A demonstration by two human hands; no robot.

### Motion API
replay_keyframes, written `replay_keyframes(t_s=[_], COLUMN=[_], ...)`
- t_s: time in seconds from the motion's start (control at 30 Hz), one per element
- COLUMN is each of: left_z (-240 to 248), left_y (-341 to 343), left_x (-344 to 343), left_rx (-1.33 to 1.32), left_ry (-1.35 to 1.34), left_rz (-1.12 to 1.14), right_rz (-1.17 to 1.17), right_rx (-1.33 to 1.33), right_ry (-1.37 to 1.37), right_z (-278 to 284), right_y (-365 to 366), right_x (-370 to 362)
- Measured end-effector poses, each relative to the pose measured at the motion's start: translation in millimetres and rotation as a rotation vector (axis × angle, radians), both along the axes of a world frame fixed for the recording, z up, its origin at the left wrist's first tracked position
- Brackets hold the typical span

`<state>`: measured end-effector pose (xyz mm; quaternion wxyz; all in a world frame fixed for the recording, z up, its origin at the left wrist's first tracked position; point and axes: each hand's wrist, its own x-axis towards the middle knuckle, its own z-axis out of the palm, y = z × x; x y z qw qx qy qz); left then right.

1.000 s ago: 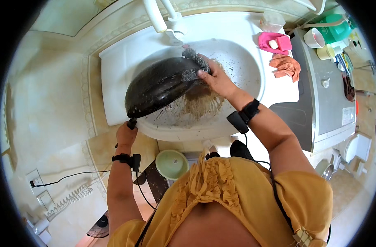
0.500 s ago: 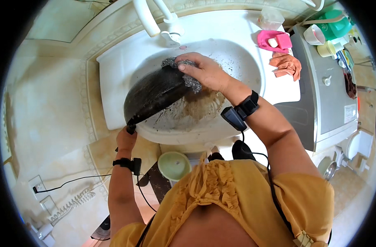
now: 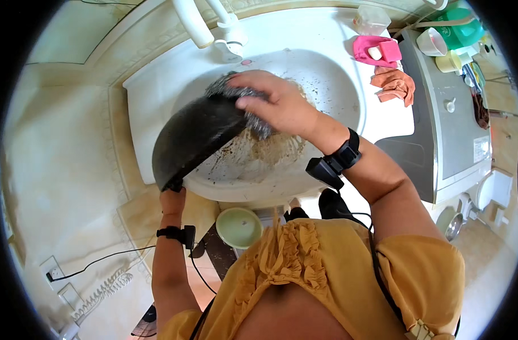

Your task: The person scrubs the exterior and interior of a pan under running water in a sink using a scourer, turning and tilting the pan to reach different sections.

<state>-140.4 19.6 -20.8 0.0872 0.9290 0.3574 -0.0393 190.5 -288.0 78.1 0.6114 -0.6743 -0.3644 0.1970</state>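
A black pan (image 3: 194, 133) is tilted on its side over the left part of a white washbasin (image 3: 341, 113), its dark underside turned up and to the left. My left hand (image 3: 173, 199) is closed around its handle at the basin's front left edge. In my right hand (image 3: 281, 105) a grey steel wool scrubber (image 3: 259, 126) is pressed against the pan's far edge, slightly blurred. Brown dirty residue (image 3: 270, 150) and dark specks cover the basin's bowl below the pan.
A white faucet (image 3: 230, 42) stands behind the bowl. On the basin's right ledge are a pink soap dish (image 3: 364, 51) and an orange cloth (image 3: 394, 85). A grey washing machine (image 3: 446, 124) adjoins on the right. A pale green bucket (image 3: 239, 228) is below the basin's front.
The pan has shifted left and slightly toward me with my left hand. My right hand has slid left along with the scrubber, staying on the pan's edge.
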Motion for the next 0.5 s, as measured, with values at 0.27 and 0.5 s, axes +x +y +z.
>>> replay_keyframes(t_s=[0.27,0.5], left_z=[28.0,26.3], left_y=[-6.7,-14.2], left_x=[23.9,31.1], left_rx=[-0.017,-0.007], left_ry=[0.176,0.151], left_rz=[0.000,-0.040], right_rz=[0.137,0.072], right_rx=[0.076,-0.123], right_ry=[-0.263,0.823], right_z=[4.1,-148.1], right_y=[2.3,-3.2], right_x=[-2.7,37.6])
